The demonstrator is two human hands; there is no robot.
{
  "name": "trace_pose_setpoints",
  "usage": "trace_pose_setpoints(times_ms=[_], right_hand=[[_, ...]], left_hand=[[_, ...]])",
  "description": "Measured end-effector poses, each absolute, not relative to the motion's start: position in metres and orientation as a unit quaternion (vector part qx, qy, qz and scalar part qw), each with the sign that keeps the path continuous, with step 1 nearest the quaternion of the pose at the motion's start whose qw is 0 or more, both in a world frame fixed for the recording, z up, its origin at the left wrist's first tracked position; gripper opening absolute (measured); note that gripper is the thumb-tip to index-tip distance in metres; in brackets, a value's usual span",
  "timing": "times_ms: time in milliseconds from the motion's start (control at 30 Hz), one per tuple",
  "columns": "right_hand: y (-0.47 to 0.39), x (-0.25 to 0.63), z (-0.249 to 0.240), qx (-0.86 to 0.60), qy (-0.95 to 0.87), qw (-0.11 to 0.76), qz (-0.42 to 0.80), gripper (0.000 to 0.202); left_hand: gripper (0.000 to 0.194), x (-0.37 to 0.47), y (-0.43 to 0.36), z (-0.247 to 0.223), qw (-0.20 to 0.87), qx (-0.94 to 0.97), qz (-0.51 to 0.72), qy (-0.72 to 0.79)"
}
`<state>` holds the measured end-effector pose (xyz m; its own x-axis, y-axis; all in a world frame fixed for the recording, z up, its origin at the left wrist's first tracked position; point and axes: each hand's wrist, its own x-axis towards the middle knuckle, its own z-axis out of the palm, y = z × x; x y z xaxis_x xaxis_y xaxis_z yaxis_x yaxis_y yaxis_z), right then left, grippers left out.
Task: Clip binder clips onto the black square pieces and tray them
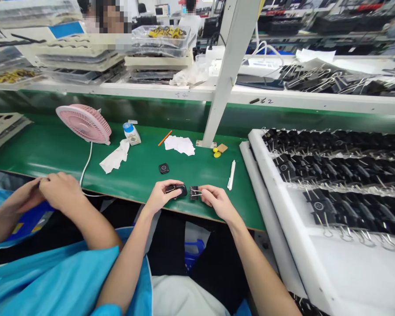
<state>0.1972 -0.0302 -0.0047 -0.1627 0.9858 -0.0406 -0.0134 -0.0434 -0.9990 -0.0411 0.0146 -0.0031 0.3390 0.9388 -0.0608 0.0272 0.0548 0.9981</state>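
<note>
Near the front edge of the green bench, my left hand (160, 195) is closed around a small black device (182, 190) with rounded corners. Metal wire, like a clip's handle, shows beside its fingers. My right hand (217, 202) pinches the wire handles of a black binder clip (194, 193). The clip's jaw end points at the device, with a narrow gap between them. Behind my left hand, a black square piece (163, 168) with a round mark lies flat on the bench.
A white tray (319, 259) at right carries rows of black pieces with binder clips. A white pen (231, 174), paper (180, 145), a blue-capped bottle (131, 133) and a pink fan (83, 123) stand or lie about. A co-worker's hands (61, 188) are at left; a post (228, 66) rises behind.
</note>
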Motion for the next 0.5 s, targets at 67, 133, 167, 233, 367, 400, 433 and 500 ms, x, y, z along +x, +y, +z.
trace_pose_setpoints(times_ms=[67, 133, 167, 233, 367, 400, 433, 500], right_hand=[[-0.035, 0.201, -0.002, -0.477, -0.562, 0.426, 0.524, 0.052], [-0.038, 0.202, 0.0, -0.485, -0.599, 0.413, 0.485, 0.048], [-0.038, 0.201, 0.002, -0.483, -0.616, 0.41, 0.469, 0.046], [-0.038, 0.199, 0.004, -0.472, -0.644, 0.406, 0.445, 0.041], [-0.036, 0.199, 0.006, -0.458, -0.669, 0.396, 0.431, 0.037], [-0.036, 0.199, 0.005, -0.459, -0.67, 0.396, 0.429, 0.037], [-0.035, 0.2, 0.005, -0.461, -0.67, 0.395, 0.428, 0.037], [-0.034, 0.199, 0.005, -0.47, -0.661, 0.397, 0.429, 0.036]], left_hand=[[0.039, -0.042, 0.014, -0.001, 0.593, 0.57, 0.377, 0.425], [0.038, -0.042, 0.012, 0.002, 0.594, 0.577, 0.367, 0.423], [0.037, -0.041, 0.011, 0.004, 0.593, 0.585, 0.361, 0.42], [0.034, -0.04, 0.01, 0.008, 0.583, 0.609, 0.348, 0.41], [0.029, -0.038, 0.011, 0.012, 0.559, 0.648, 0.327, 0.401], [0.029, -0.038, 0.011, 0.012, 0.557, 0.649, 0.326, 0.402], [0.029, -0.038, 0.012, 0.013, 0.556, 0.649, 0.326, 0.404], [0.03, -0.04, 0.013, 0.013, 0.554, 0.648, 0.327, 0.407]])
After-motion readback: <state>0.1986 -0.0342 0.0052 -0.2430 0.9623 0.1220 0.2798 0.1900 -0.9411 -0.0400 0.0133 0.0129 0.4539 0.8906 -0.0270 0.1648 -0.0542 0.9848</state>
